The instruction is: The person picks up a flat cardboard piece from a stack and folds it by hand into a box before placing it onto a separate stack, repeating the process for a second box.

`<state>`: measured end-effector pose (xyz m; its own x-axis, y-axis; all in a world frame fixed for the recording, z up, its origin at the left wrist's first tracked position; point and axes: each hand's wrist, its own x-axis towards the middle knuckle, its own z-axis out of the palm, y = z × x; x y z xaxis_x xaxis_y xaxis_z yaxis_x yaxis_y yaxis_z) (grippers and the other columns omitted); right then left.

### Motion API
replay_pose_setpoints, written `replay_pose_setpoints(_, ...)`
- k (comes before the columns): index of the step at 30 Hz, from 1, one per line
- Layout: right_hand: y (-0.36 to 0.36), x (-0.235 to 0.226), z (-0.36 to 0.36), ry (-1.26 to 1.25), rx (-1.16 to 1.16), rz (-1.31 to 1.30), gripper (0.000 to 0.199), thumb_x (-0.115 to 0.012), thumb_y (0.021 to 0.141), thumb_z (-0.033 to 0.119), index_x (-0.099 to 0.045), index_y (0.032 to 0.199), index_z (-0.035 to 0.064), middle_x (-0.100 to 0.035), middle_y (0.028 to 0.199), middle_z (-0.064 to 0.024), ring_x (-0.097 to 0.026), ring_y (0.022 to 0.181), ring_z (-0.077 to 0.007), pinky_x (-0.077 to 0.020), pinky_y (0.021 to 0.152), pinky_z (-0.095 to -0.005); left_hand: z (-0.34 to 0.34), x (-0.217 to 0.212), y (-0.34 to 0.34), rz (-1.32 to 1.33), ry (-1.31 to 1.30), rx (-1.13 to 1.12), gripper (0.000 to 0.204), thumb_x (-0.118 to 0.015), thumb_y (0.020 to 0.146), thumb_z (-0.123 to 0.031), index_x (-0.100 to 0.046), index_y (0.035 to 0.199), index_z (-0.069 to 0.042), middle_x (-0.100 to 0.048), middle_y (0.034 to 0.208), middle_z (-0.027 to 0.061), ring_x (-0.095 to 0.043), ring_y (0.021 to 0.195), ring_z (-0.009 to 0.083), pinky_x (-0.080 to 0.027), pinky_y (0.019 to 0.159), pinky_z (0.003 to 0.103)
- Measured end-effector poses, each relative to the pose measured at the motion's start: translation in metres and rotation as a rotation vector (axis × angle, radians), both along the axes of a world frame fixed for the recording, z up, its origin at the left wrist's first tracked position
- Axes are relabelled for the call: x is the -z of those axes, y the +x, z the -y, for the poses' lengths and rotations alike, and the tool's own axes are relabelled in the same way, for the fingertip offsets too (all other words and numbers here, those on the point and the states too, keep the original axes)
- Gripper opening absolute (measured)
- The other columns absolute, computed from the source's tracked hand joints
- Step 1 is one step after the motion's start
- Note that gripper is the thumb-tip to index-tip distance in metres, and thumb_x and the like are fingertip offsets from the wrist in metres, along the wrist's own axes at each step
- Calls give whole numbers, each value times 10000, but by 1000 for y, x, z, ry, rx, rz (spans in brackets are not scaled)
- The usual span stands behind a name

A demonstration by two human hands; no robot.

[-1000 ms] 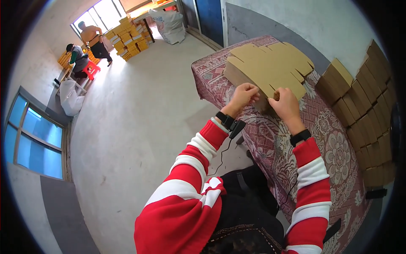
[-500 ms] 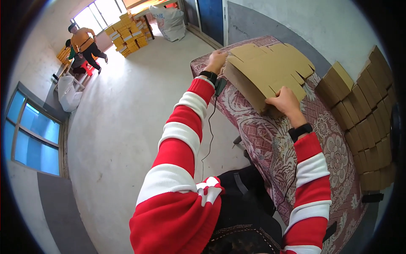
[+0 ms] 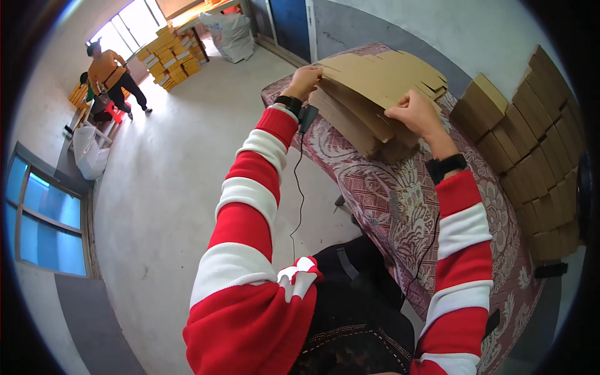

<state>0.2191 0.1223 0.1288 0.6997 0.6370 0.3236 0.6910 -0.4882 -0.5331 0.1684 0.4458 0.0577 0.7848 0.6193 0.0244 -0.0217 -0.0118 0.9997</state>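
Observation:
My left hand [image 3: 305,82] pinches the left corner of a flat, die-cut cardboard sheet [image 3: 375,74]. On its near edge, my right hand [image 3: 415,114] grips the same sheet between thumb and fingers. The sheet's near edge is raised and tilted, with slots and tabs showing along the right end. Under it lie more flat cardboard sheets [image 3: 356,122], stacked on a table covered with a red and white patterned cloth [image 3: 400,200]. Both wrists wear black bands, and a small dark device with a cable hangs at the left one.
Brown folded cardboard boxes [image 3: 531,150] are piled against the wall on the right. Far left, a person in an orange top [image 3: 106,69] stands near a red stool [image 3: 114,112]. Yellow boxes [image 3: 169,56] and white sacks [image 3: 228,37] stand at the back.
The sheet's near edge has risen, uncovering more of the stack beneath. Both hands still hold the sheet. The view has shifted slightly, and the distant person has changed pose.

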Motion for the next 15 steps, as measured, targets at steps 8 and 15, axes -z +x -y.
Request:
replay_pose_setpoints(8,-14,-3,13,150,-16,243,377,-775,784,263,-685,1037,-2,-668,936,-126,-659,808,-238,-532,748,-326,3,-13,-5,94,-5,140,265,-642,954,-177,-671,1142,7,-699,1070,105,-670,937,194,-556,755,334)
replay_pose_setpoints(15,-47,16,61,233,-49,354,297,-710,775,68,-713,1072,75,-619,893,-105,-608,763,-260,-488,709,-356,26,-30,-32,137,-773,394,245,-585,986,-161,-603,1175,-6,-689,1058,132,-698,843,238,-619,680,289)
